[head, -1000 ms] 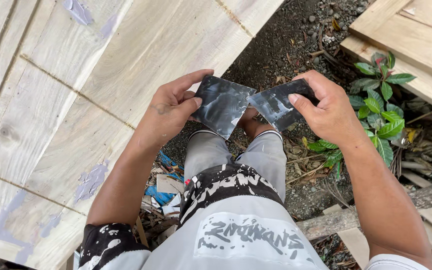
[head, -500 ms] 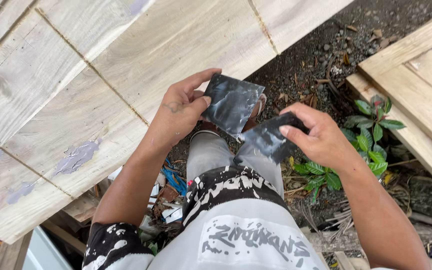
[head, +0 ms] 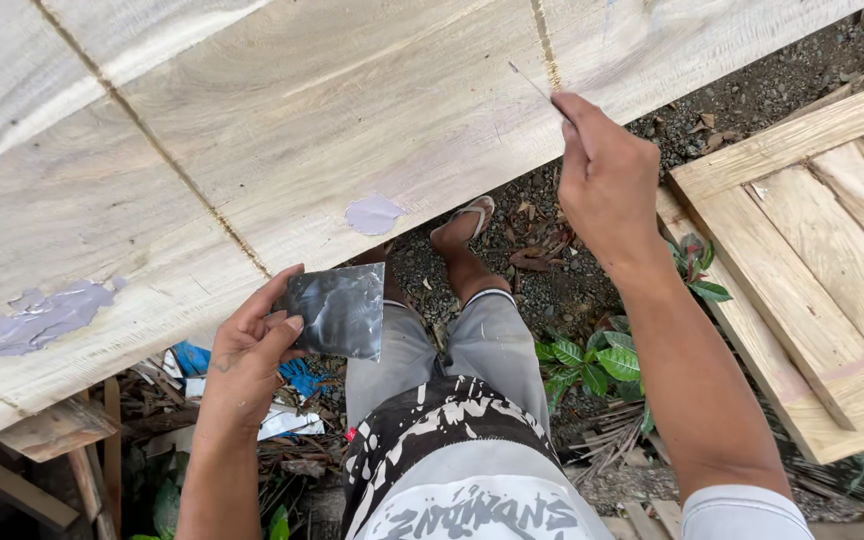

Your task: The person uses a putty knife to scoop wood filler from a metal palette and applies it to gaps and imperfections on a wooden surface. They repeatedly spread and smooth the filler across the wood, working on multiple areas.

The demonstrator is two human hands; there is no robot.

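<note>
From the head camera, looking down, the left hand (head: pixel 252 345) pinches one dark metal sheet (head: pixel 337 310) by its edge, just below the big wooden board (head: pixel 282 110). A moment ago both hands held dark sheets close together over the knees. Now the hands are far apart. The right hand (head: pixel 607 180) is up at the board's edge, closed on something thin and flat (head: pixel 530 80) that touches the wood; its sheet may be this, seen edge-on. So the putty work is moving onto the board. I count two grey putty patches (head: pixel 374 214), one foot in a sandal (head: pixel 462 225), and one wooden frame (head: pixel 802 200) on the right.
</note>
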